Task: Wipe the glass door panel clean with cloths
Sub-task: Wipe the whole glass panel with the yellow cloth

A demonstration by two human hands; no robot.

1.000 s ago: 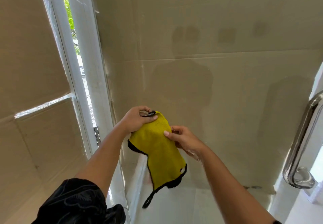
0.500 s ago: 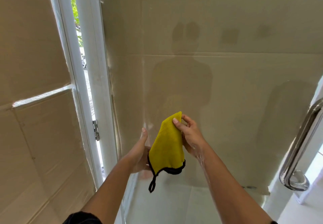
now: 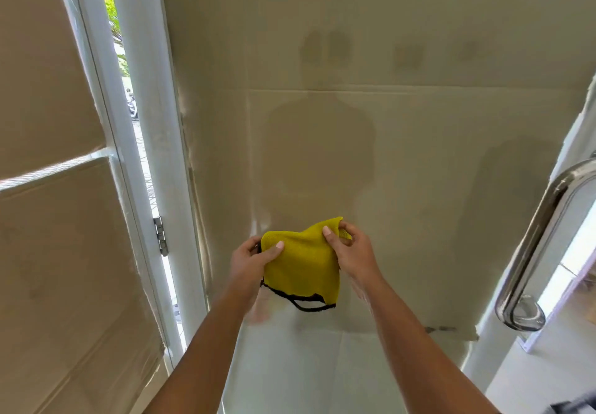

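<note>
the cloth [image 3: 301, 265] hung in the lower middle of the view, held between both hands in front of the glass panel [image 3: 419, 162]; contact with the glass could not be told. its upper edge ran roughly side to side, rising toward the right, and the body drooped below the grip. the panel lay straight beyond the cloth, away from the person, so the coming move was judged to be a forward press. the left hand [image 3: 248, 265] pinched the upper left corner, thumb on the near face, fingers curled behind. the right hand [image 3: 354, 254] pinched the upper right corner, thumb on the near face, fingers curled round the edge; it sat slightly higher and was judged nearer the glass. the cloth was yellow, nubbly, loosely folded, with a black hem and a black loop sagging at the bottom. the panel carried a faint reflection of the person. a metal handle [image 3: 541, 236] stood at the right; a white frame [image 3: 138, 123] with a hinge [image 3: 160, 236] stood at the left.
</note>
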